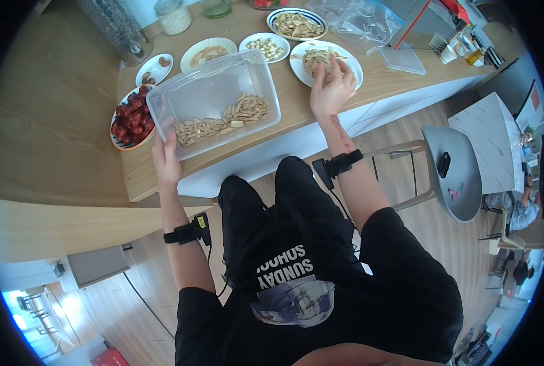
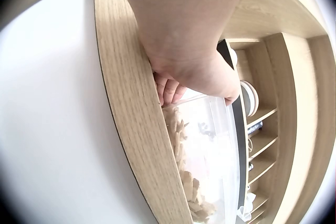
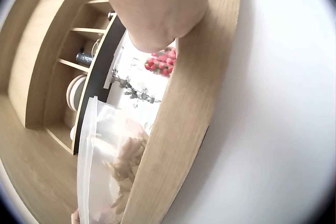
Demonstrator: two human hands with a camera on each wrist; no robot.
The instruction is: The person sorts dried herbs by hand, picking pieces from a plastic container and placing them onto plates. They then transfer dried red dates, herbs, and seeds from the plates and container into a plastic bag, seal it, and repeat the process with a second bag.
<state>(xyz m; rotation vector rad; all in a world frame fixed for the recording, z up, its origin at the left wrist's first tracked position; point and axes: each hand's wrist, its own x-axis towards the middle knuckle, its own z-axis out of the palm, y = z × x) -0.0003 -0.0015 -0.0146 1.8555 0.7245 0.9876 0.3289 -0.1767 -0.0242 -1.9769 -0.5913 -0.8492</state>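
A clear plastic box (image 1: pixel 214 100) with pale elongated pieces (image 1: pixel 247 110) along its near side is tilted at the counter's front edge. My left hand (image 1: pixel 167 160) grips its lower left corner, the thumb against the wall; in the left wrist view that hand (image 2: pixel 191 77) has its fingers partly hidden by the box and counter edge. My right hand (image 1: pixel 334 88) is over the white plate (image 1: pixel 355 68) of pale flat pieces (image 1: pixel 317 59), fingers bent down at the pieces. Whether it pinches any is hidden. In the right wrist view only the wrist side of that hand (image 3: pixel 157 29) shows.
Red dates (image 1: pixel 135 119) fill a plate on the left. Behind the box stand small dishes (image 1: pixel 208 52), a bowl of white pieces (image 1: pixel 264 46), a blue-rimmed bowl (image 1: pixel 297 25) and jars (image 1: pixel 173 18). Plastic bags (image 1: pixel 363 27) and a flat lid (image 1: pixel 404 61) lie at right.
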